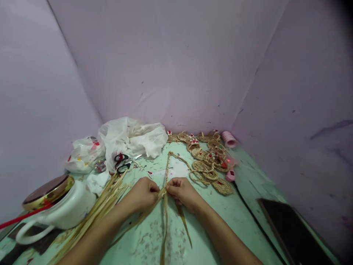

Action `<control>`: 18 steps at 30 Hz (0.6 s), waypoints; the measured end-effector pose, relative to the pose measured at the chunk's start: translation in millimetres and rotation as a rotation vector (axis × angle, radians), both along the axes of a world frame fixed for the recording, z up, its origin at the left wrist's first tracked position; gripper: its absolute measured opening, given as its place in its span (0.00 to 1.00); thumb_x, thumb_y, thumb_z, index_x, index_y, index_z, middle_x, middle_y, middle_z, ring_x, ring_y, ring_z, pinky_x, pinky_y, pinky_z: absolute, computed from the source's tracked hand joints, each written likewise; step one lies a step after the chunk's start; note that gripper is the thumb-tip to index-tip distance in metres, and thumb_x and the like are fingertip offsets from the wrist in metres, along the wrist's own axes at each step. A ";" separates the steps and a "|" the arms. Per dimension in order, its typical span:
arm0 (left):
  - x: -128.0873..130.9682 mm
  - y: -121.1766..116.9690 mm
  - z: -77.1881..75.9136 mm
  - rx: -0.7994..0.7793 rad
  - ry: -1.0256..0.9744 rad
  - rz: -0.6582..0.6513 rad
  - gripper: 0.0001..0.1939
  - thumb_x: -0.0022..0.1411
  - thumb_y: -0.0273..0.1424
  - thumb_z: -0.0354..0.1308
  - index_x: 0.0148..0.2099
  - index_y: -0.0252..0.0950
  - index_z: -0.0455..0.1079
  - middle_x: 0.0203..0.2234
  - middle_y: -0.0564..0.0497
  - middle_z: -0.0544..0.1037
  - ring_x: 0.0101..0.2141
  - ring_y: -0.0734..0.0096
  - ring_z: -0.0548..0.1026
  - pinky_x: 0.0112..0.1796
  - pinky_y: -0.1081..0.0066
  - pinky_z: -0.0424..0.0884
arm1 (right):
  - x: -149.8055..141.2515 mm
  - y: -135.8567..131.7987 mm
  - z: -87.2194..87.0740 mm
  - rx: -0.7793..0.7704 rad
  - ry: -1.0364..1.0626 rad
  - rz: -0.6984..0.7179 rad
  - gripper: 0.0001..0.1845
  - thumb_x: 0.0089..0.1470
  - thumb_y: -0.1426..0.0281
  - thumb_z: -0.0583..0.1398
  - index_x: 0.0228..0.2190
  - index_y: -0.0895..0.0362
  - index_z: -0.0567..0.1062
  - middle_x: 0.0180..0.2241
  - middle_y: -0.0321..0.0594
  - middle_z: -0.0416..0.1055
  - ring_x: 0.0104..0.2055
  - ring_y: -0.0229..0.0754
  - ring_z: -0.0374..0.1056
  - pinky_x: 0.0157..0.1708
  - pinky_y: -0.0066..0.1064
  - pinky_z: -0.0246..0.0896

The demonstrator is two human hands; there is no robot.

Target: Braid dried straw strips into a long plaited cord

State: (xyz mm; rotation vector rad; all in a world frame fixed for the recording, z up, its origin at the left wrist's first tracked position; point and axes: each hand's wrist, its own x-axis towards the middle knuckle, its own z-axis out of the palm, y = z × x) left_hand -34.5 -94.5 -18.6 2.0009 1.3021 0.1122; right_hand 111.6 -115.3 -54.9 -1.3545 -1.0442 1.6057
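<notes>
A braid of dried straw-like strands (167, 167) runs away from my hands over the table, bends at its far point and trails right to a heap of coiled braid pieces (205, 170). My left hand (147, 193) pinches one flat strand at the braid's near end. Opposite it, my right hand (180, 191) is closed on another strand, whose tail hangs below the fingers. Between the hands a third loose strand (166, 228) lies toward me. The fingertips of both hands almost meet at the braid's working end.
Loose straw strands (93, 215) lie left, beside a white pot (68, 209) and black-handled scissors (122, 163). White plastic bags (132, 136) stand against the wall. Right are a pink thread spool (229, 139), a pink glue gun (230, 173) with black cord, and a dark flat panel (292, 232).
</notes>
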 end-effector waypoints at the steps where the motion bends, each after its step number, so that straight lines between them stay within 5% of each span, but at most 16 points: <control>1: -0.8 0.6 -0.3 -0.035 -0.050 -0.002 0.08 0.43 0.27 0.46 0.17 0.32 0.62 0.12 0.57 0.53 0.17 0.80 0.54 0.20 0.77 0.48 | -0.6 0.2 -0.8 0.004 -0.012 -0.004 0.05 0.36 0.72 0.56 0.18 0.59 0.62 0.10 0.25 0.53 0.10 0.25 0.44 0.10 0.21 0.35; 10: 1.1 4.1 -6.2 -0.330 -0.244 0.196 0.10 0.41 0.34 0.52 0.15 0.34 0.59 0.06 0.59 0.53 0.10 0.83 0.50 0.14 0.76 0.45 | -1.4 1.9 -7.2 0.047 -0.055 -0.006 0.05 0.37 0.72 0.56 0.18 0.59 0.62 0.10 0.25 0.53 0.09 0.25 0.45 0.09 0.21 0.38; 18: -1.8 14.1 -8.1 -0.408 -0.251 0.194 0.08 0.38 0.32 0.55 0.16 0.32 0.63 0.06 0.59 0.57 0.09 0.83 0.52 0.13 0.78 0.44 | -2.7 1.6 -8.4 0.063 -0.048 -0.025 0.04 0.37 0.74 0.55 0.17 0.59 0.62 0.10 0.25 0.53 0.10 0.25 0.44 0.09 0.21 0.37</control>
